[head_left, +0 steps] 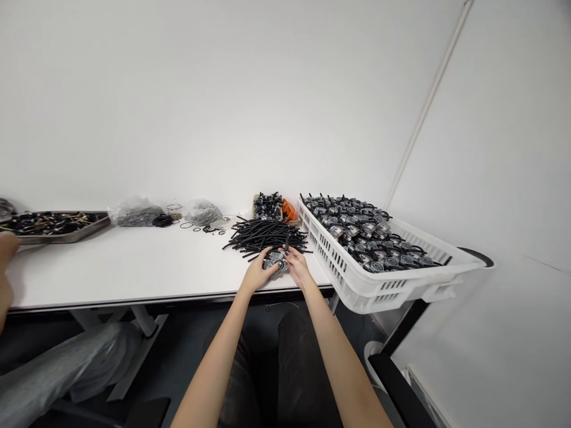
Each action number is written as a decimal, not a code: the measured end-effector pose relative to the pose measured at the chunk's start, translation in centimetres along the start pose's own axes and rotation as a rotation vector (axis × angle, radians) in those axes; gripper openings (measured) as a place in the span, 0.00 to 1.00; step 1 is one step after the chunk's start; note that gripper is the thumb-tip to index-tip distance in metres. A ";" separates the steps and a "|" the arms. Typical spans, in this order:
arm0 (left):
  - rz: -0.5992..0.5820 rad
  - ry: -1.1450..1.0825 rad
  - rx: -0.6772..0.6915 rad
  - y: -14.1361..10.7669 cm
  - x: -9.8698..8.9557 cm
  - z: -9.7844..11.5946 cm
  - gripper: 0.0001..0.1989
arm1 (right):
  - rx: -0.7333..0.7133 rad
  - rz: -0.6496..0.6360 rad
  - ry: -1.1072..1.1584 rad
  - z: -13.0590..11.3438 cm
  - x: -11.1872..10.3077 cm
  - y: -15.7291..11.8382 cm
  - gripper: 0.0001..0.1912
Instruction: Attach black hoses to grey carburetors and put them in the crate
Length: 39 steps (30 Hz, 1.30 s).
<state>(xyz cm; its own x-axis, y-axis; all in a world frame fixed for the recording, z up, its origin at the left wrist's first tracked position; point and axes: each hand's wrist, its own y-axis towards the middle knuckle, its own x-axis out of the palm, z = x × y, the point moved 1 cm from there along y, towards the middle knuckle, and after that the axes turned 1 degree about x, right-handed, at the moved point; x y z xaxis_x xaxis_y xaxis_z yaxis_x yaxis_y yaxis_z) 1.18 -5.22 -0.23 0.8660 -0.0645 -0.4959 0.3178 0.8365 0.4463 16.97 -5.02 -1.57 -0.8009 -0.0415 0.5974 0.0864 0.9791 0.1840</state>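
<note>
My left hand (pixel 257 274) is closed around a small grey-and-clear plastic housing (pixel 277 259) above the table's front edge. My right hand (pixel 298 268) pinches the right side of the same piece, where a short black tube (pixel 286 242) sticks up; whether the tube is fixed in it I cannot tell. Just behind both hands lies a loose pile of black rubber tubes (pixel 263 234). To the right, a white plastic basket (pixel 328 252) holds rows of similar grey-and-clear housings (pixel 377 245) with black tubes on them.
Behind the tubes stand a tray of small black fittings (pixel 267 206) and an orange container (pixel 289 210). Plastic bags of parts (pixel 138 213) and black rings (pixel 186 225) lie along the wall. A metal tray (pixel 66 235) and another person's hand (pixel 6 261) are far left.
</note>
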 end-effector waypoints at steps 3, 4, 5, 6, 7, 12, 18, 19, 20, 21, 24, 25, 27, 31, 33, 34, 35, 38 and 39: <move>-0.001 -0.003 0.001 0.0 0.0 0.1 0.31 | 0.000 0.007 -0.008 0.0 0.1 0.0 0.18; 0.001 -0.002 0.001 0.0 0.0 0.1 0.31 | 0.001 0.007 -0.013 0.0 0.1 0.0 0.18; 0.002 -0.001 0.002 0.0 0.0 0.1 0.31 | 0.003 0.005 -0.018 -0.1 0.1 -0.1 0.18; 0.003 0.001 0.003 0.0 0.0 0.1 0.31 | 0.004 0.000 -0.024 -0.1 0.1 -0.1 0.19; 0.005 0.004 0.007 0.0 0.0 0.2 0.32 | 0.004 -0.007 -0.030 -0.1 0.2 -0.1 0.19; 0.002 0.012 0.008 0.0 0.1 0.1 0.32 | -0.005 -0.023 -0.030 -0.2 0.3 -0.2 0.19; 0.004 0.013 -0.012 0.1 0.1 -0.2 0.31 | -0.013 0.008 -0.010 -0.4 0.5 -0.3 0.17; 0.006 0.012 -0.016 0.0 0.1 -0.2 0.31 | -0.015 0.017 -0.005 -0.5 0.5 -0.3 0.16; 0.009 0.012 -0.020 0.0 0.1 -0.2 0.31 | -0.012 0.025 -0.001 -0.5 0.5 -0.3 0.16; 0.010 0.011 -0.021 0.0 0.1 -0.1 0.31 | -0.005 0.029 0.004 -0.6 0.5 -0.4 0.16; 0.018 0.023 -0.026 0.0 0.1 -0.1 0.31 | 0.015 0.028 0.022 -0.6 0.4 -0.4 0.15; 0.021 0.029 -0.032 0.0 0.1 0.0 0.31 | 0.018 0.023 0.028 -0.6 0.3 -0.4 0.15; 0.025 0.032 -0.045 0.0 0.1 -0.1 0.31 | 0.015 0.010 0.028 -0.6 0.3 -0.4 0.15; 0.027 0.023 -0.045 0.0 0.1 -0.1 0.31 | -0.018 -0.005 -0.002 -0.4 0.2 -0.2 0.16; 0.028 0.024 -0.042 0.0 0.0 -0.1 0.31 | -0.033 -0.009 -0.005 -0.4 0.2 -0.2 0.17; 0.028 0.025 -0.040 0.0 0.0 0.0 0.31 | -0.037 -0.011 -0.003 -0.4 0.2 -0.2 0.17; 0.029 0.026 -0.038 0.0 0.0 0.0 0.31 | -0.037 -0.013 0.002 -0.4 0.3 -0.2 0.17; 0.032 0.029 -0.037 0.0 0.0 0.0 0.31 | -0.029 -0.025 0.013 -0.5 0.4 -0.3 0.17; 0.032 0.031 -0.040 0.0 0.0 0.1 0.31 | -0.026 -0.028 0.012 -0.5 0.4 -0.3 0.18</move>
<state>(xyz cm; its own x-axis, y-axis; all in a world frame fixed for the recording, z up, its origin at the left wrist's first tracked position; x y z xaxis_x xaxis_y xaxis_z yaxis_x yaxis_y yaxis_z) 1.18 -5.29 -0.19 0.8629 -0.0207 -0.5050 0.2738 0.8589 0.4327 16.92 -5.46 -0.98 -0.7961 -0.0718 0.6009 0.0794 0.9720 0.2213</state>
